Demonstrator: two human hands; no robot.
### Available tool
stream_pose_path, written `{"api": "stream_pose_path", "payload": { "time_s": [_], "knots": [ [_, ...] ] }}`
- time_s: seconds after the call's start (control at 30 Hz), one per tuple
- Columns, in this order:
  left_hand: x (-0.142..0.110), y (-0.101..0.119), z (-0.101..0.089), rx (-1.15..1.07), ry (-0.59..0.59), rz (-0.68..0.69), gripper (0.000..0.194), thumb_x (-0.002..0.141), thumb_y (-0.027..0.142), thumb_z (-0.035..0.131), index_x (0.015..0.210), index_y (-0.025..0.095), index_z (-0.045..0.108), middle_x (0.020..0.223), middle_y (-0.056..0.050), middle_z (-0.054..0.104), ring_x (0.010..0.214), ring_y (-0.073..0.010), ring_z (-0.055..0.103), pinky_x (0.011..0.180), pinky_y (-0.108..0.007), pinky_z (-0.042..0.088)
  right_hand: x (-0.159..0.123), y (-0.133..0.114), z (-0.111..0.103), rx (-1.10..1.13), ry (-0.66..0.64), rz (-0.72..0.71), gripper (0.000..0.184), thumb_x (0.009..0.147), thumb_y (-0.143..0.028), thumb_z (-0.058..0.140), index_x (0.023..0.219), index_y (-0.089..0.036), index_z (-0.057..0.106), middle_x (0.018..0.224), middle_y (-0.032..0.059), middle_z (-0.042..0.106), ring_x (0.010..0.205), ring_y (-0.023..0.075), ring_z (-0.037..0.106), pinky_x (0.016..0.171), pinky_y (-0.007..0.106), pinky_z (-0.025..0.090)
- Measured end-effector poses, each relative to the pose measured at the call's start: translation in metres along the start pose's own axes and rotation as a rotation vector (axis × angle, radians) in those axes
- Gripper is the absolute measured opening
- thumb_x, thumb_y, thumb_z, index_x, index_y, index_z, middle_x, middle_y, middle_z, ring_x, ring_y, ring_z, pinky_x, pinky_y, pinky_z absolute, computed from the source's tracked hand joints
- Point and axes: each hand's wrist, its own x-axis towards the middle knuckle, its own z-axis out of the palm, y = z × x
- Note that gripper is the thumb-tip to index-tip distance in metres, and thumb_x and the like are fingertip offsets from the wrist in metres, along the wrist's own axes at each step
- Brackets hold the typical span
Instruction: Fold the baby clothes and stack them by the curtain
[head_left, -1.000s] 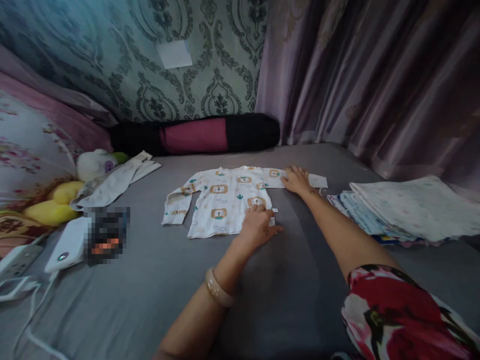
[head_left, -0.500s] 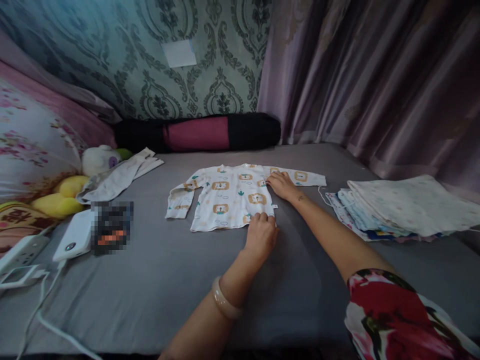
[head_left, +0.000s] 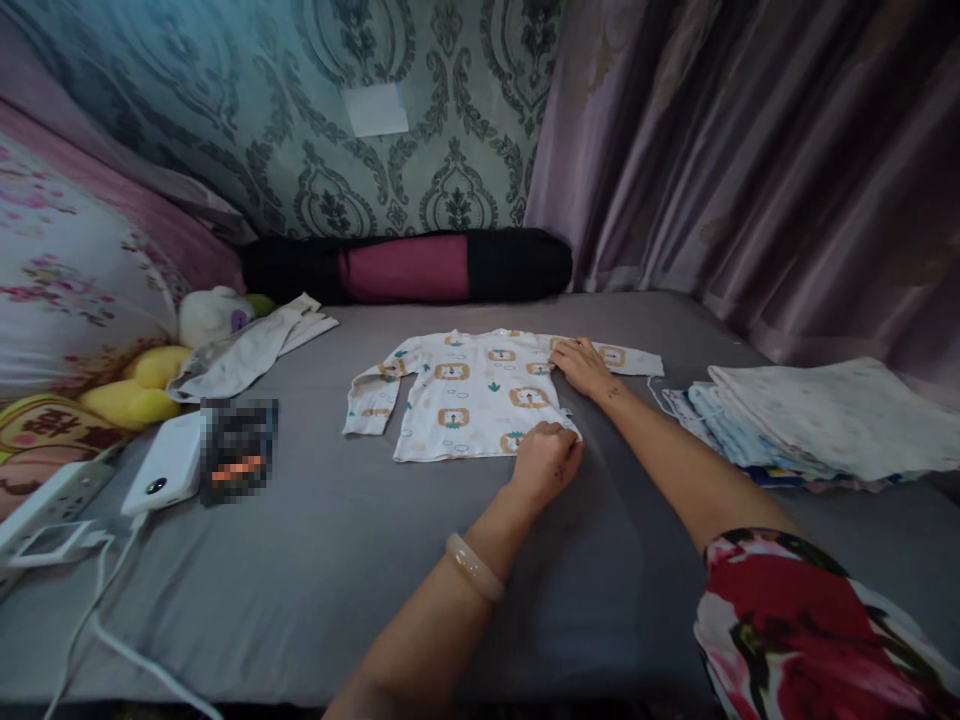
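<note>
A small white long-sleeved shirt (head_left: 480,400) with tan lion faces and green leaf prints lies spread on the grey sheet, its left-side sleeve bent downward and the other stretched out to the right. My left hand (head_left: 547,462), below a pale bangle (head_left: 475,568), pinches the shirt's lower right corner, fingers closed on the hem. Farther up, my right hand (head_left: 581,368) is at the shirt's right side where the sleeve begins, its fingers curled onto the cloth. The right thumb is hidden.
On the right sits a stack of folded cloths (head_left: 817,415). Toward the left are pale crumpled clothing (head_left: 240,350), plush toys (head_left: 139,390), a white power bank (head_left: 165,460) with cables and a power strip (head_left: 56,500). A black and maroon bolster (head_left: 405,267) lies along the wall.
My left hand has shifted slightly right and its fingers have closed in on the shirt's lower corner. My right hand stays by the sleeve. The whole view has shifted a little.
</note>
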Motion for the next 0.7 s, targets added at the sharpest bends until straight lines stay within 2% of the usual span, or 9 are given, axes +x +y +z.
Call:
{"api": "stream_pose_path", "payload": {
  "time_s": [0.1,0.2,0.3,0.4,0.47,0.53,0.63,0.7],
  "knots": [
    [-0.002,0.002,-0.001,0.026,-0.076,0.043,0.026,0.095,0.028,0.044,0.089,0.018,0.068,0.097,-0.009,0.065,0.094,-0.0197,0.062,0.084,-0.030,0.049,0.004,-0.006,-0.002,0.064,-0.051,0.107,0.040,0.094,-0.014,0.030,0.112,-0.013,0.065,0.117,0.0159,0.061,0.109,0.0261,0.049,0.095,0.039,0.032],
    [-0.003,0.004,-0.001,0.018,-0.086,0.050,0.029,0.096,0.027,0.042,0.092,0.017,0.068,0.098,-0.010,0.065,0.096,-0.0202,0.061,0.087,-0.031,0.049,0.010,-0.017,-0.007,0.101,-0.068,0.228,0.040,0.091,-0.016,0.035,0.120,-0.012,0.062,0.116,0.0167,0.062,0.113,0.0296,0.049,0.102,0.044,0.029],
    [-0.004,0.002,-0.006,-0.068,-0.099,0.055,0.027,0.093,0.022,0.043,0.095,0.018,0.069,0.099,-0.009,0.067,0.096,-0.0193,0.062,0.087,-0.030,0.049,0.014,-0.037,-0.010,0.092,-0.050,0.246,0.042,0.092,-0.021,0.037,0.127,-0.009,0.057,0.122,0.0190,0.060,0.120,0.0320,0.047,0.106,0.045,0.027],
    [-0.007,-0.006,-0.021,-0.178,-0.116,0.019,0.028,0.087,0.014,0.044,0.100,0.019,0.069,0.101,-0.006,0.070,0.095,-0.0182,0.064,0.085,-0.028,0.050,0.015,-0.067,-0.007,0.146,-0.025,0.231,0.048,0.095,-0.025,0.031,0.137,-0.006,0.047,0.142,0.0198,0.047,0.134,0.0296,0.036,0.111,0.040,0.024],
    [-0.011,-0.018,-0.036,-0.181,-0.078,-0.048,0.032,0.085,0.011,0.043,0.104,0.020,0.068,0.104,-0.006,0.071,0.097,-0.0183,0.064,0.086,-0.028,0.049,0.013,-0.089,0.000,0.214,-0.087,0.230,0.057,0.097,-0.034,0.030,0.147,-0.007,0.033,0.155,0.0164,0.031,0.143,0.0287,0.024,0.115,0.040,0.019],
    [-0.017,-0.035,-0.054,-0.094,-0.012,-0.139,0.033,0.086,0.012,0.043,0.106,0.020,0.068,0.106,-0.007,0.070,0.101,-0.0198,0.063,0.091,-0.031,0.047,0.011,-0.104,0.007,0.268,-0.134,0.242,0.062,0.098,-0.042,0.027,0.150,-0.007,0.028,0.158,0.0152,0.023,0.146,0.0283,0.018,0.117,0.041,0.016],
    [-0.030,-0.066,-0.075,0.133,0.067,-0.323,0.027,0.086,0.017,0.048,0.105,0.020,0.067,0.111,-0.010,0.068,0.108,-0.0247,0.058,0.096,-0.038,0.044,0.011,-0.111,0.013,0.313,-0.109,0.248,0.067,0.098,-0.049,0.021,0.150,-0.008,0.028,0.160,0.0151,0.018,0.147,0.0282,0.014,0.118,0.042,0.013],
    [-0.039,-0.087,-0.084,0.230,0.090,-0.467,0.026,0.089,0.017,0.045,0.101,0.019,0.067,0.110,-0.012,0.067,0.107,-0.0249,0.058,0.094,-0.038,0.044,0.015,-0.108,0.015,0.324,-0.110,0.276,0.068,0.098,-0.052,0.019,0.151,-0.010,0.027,0.160,0.0142,0.017,0.147,0.0284,0.013,0.118,0.043,0.012]
  ]
}}
